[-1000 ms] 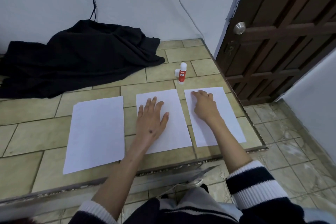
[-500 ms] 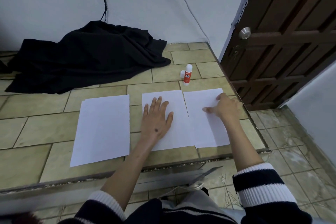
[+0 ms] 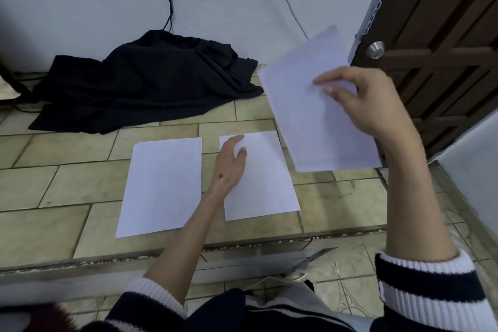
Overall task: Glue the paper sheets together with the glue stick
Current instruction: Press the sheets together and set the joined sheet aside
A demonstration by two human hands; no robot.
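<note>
From my seat I have the right hand raised in front of the door, its fingers pinched shut on the lifted sheet, thumb on the near face and the others behind it. That sheet hangs tilted in the air, long axis running from upper right down toward me, well clear of the tiled surface. The left hand lies flat and open on the middle sheet, palm down along its left edge, gripping nothing, only pinning it. A third sheet lies just beside it to the left, apart from both hands.

What the next move turns on: the middle sheet sits down and to the left of the lifted one, its long axis pointing away from me, so I judge the raised sheet must swing left, drop, and rotate to line up edge on edge. The left hand is the nearer one to that target and already steadies it.

I cannot find the glue stick in this view; it is probably hidden behind the lifted sheet, though I can't confirm that. A black cloth is heaped against the wall beyond
</note>
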